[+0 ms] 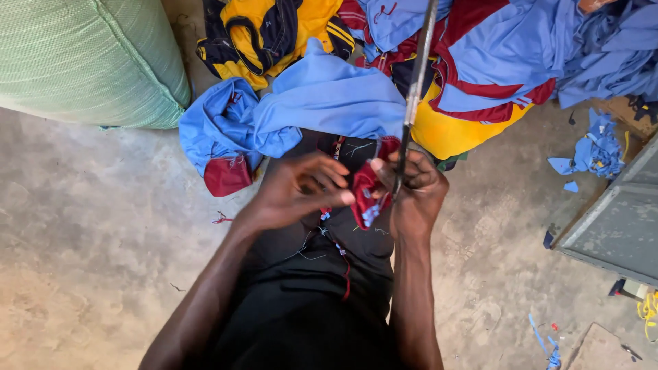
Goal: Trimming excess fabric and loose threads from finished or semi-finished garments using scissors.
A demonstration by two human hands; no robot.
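So the right hand (pixel 418 195) is curled tight around the handles of a long pair of scissors (pixel 413 103), and the blades run almost straight up and away from the body, tilting a touch to the right, tips out over the clothes pile. The left hand (pixel 298 192) sits right beside it, fingers pressed together pinching a small dark red fabric piece (pixel 367 192) with bits of pale blue thread on it. That scrap is wedged between the two hands, just left of the scissor shaft and low near the handles, so the left hand is the one actually on it and the right thumb looks like it's touching its edge. All of this hovers over the lap in black clothing (pixel 322 301), which has loose threads scattered on it. Further out there's a blue garment (pixel 329 103) with a maroon cuff draped at the knees, then yellow and maroon-trimmed jerseys (pixel 473 130) heaped behind, so the blades point straight into that heap. A green woven sack (pixel 89 62) sits off to the left, a grey metal box (pixel 610 226) to the right, blue offcuts on the concrete floor (pixel 96 226)
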